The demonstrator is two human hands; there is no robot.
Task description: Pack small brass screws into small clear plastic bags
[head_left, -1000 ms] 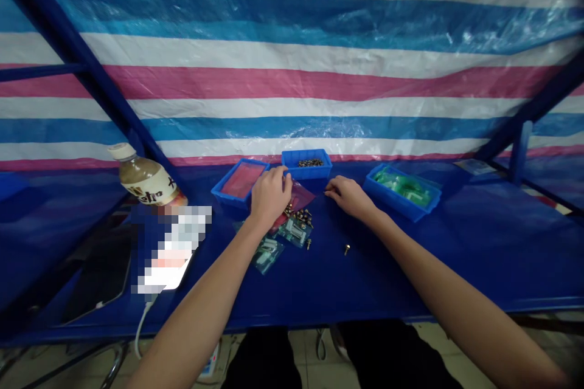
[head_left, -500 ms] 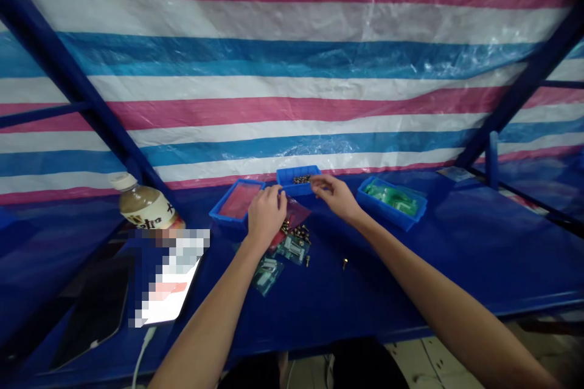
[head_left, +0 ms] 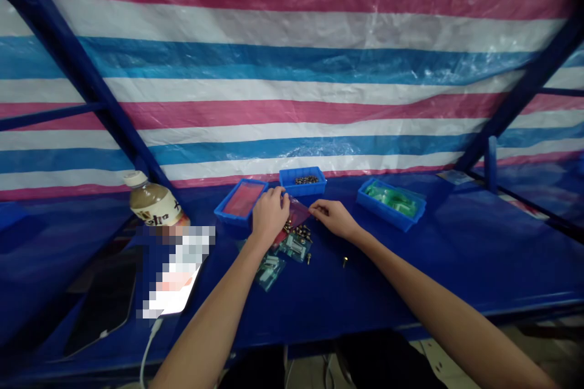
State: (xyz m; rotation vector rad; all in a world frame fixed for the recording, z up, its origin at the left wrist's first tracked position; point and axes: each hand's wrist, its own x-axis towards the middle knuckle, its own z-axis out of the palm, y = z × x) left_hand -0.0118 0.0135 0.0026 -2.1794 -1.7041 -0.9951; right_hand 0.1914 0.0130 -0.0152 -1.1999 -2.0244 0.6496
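My left hand [head_left: 271, 211] is closed on a small red plastic bag [head_left: 298, 211], which sticks out to the right of its fingers. My right hand [head_left: 336, 219] has its fingers pinched together at the bag's right edge; whatever they hold is too small to make out. Below the bag lies a pile of small brass-coloured screws [head_left: 302, 231]. Clear packets with pale parts [head_left: 294, 247] lie just in front of the pile, and another such packet [head_left: 270, 271] is beside my left forearm. Two loose screws lie nearby, one screw [head_left: 345, 262] farther right.
Behind my hands stand a blue bin of red bags [head_left: 221, 211], a blue bin of screws [head_left: 292, 188] and a blue bin of green packets [head_left: 396, 216]. A bottle [head_left: 157, 203], a lit phone [head_left: 176, 292] with a cable and a dark tablet-like device [head_left: 103, 304] are at left.
My right hand has come back from the screw bin towards me and down to the red bag's edge. My left hand stays at the bag; the view has shifted slightly.
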